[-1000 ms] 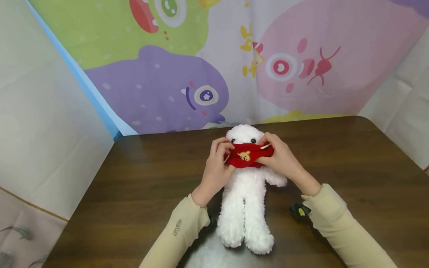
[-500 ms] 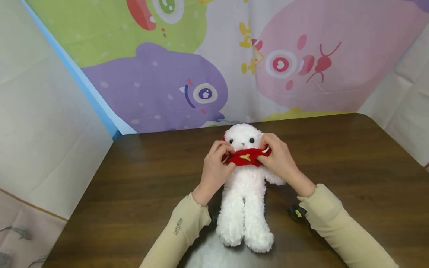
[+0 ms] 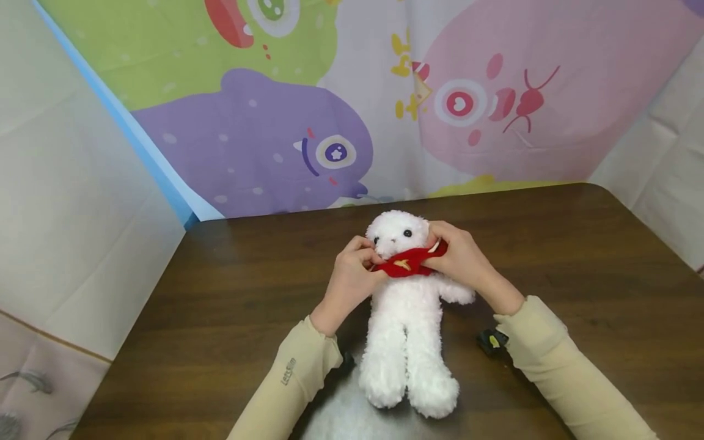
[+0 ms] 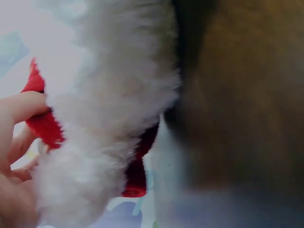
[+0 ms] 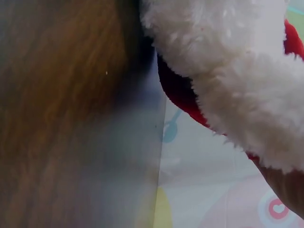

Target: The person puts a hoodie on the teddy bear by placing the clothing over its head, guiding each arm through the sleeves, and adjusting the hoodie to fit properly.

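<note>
A white fluffy plush toy (image 3: 404,318) with black eyes lies face up on the table. A red cloth garment (image 3: 409,263) with a tan patch, creased in the middle, crosses it just below the face. My left hand (image 3: 352,272) pinches the garment's left end, fingertips beside the toy's cheek. On the other side my right hand (image 3: 462,256) pinches its right end, where a white cord shows. In the left wrist view, fingers (image 4: 28,105) press against the red cloth (image 4: 45,128). More red cloth (image 5: 183,97) shows behind the toy in the right wrist view.
The brown wooden table (image 3: 236,305) runs back to a cartoon-printed curtain (image 3: 264,146). A small black device (image 3: 491,341) with a yellow mark is beside the right sleeve. Pale wall panels (image 3: 71,153) stand at the sides.
Both hands have drawn the garment down from the toy's muzzle to below its face, and its patch has folded. The toy's head has tilted and shifted slightly left, its feet slightly right.
</note>
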